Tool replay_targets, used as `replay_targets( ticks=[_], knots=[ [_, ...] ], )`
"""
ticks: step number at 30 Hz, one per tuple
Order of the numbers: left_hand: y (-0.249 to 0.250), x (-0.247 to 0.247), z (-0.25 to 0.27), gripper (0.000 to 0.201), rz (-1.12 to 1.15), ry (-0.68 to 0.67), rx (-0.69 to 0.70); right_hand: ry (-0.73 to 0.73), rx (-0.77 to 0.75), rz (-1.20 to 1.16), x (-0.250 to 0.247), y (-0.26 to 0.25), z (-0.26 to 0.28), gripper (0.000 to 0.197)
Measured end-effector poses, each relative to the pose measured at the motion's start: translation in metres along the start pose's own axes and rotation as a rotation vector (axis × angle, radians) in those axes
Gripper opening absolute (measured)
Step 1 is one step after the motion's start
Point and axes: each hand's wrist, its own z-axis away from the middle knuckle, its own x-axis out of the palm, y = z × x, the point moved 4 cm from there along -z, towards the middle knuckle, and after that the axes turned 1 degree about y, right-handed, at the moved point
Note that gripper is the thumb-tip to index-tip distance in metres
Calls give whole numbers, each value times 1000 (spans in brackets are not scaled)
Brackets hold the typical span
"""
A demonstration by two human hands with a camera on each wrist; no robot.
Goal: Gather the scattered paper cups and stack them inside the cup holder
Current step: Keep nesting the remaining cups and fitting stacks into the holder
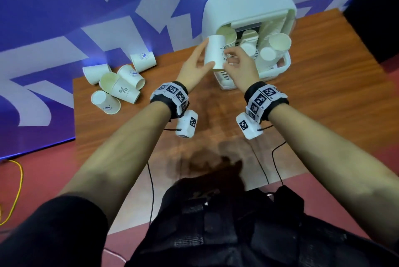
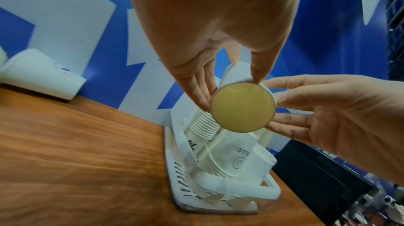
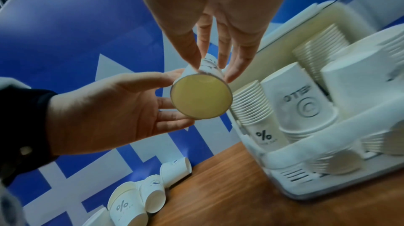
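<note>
Bare table near side open; loose cups crowd left, cup holder blocks back right.

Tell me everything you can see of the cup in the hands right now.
The cup is white paper with a pale yellowish inside and a thin rolled rim; dark print on its side is too blurred to read. It is empty, held in the air upside down and slightly tilted, mouth toward the wrists, just in front of the holder and its stacked cups. The left hand pinches it between thumb and fingers on one side; the right hand grips the other side near the rim. Nothing else touches it.
</note>
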Motion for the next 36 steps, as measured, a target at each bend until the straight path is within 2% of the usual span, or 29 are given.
replay_targets(
  ticks=[4,9,17,26,36],
  knots=[
    [25,39,-6,70,-46,-47,-15,8,47,-31,-45,10,7,48],
    [62,87,-19,74,-14,-103,32,34,101,-50,-105,26,-1,63],
    [97,130,-49,88,-8,-137,30,-88,27,-33,-168,38,-32,72],
    [86,149,-78,85,-211,-28,-51,-244,-103,105,-175,52,-67,75],
    [58,162,-95,78,-454,33,-79,-281,-81,108,-162,84,-85,65]
  ],
)
